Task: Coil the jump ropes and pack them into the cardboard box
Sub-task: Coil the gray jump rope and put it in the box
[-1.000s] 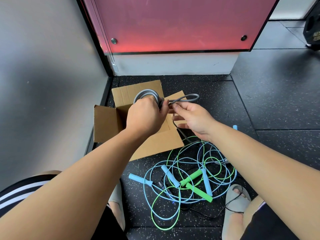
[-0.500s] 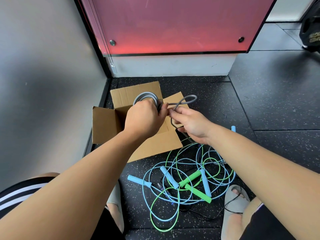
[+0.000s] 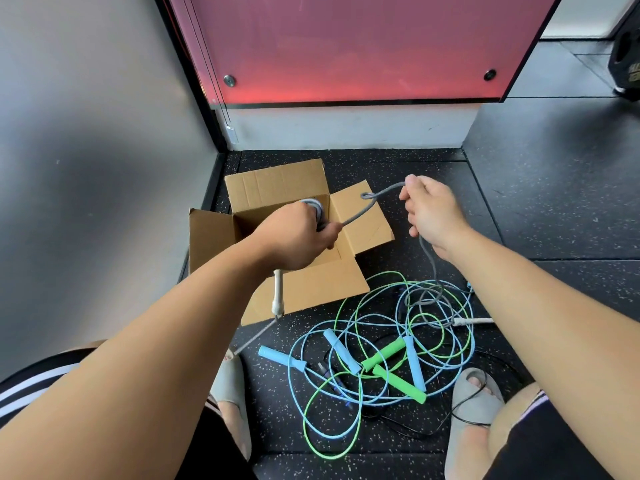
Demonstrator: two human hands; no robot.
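An open cardboard box [image 3: 277, 188] stands on the dark floor in the corner, flaps spread. My left hand [image 3: 298, 233] grips a small coil of grey jump rope [image 3: 360, 213] over the box opening. A white handle [image 3: 277, 292] hangs below that wrist. My right hand [image 3: 433, 209] pinches the same grey rope further along, to the right of the box, and the rope trails down to the floor. A tangle of blue rope [image 3: 346, 351] and green rope [image 3: 398, 379] with their handles lies in front of the box.
A grey wall runs along the left, and a red panel [image 3: 346, 46] stands behind the box. My feet in grey slippers [image 3: 474, 407] flank the tangle. A thin black cord [image 3: 478, 424] lies under the ropes. A second white handle [image 3: 474, 320] rests by my right forearm.
My right hand has pulled away to the right, drawing out a length of grey rope. My left hand has dropped lower over the box with the coil.
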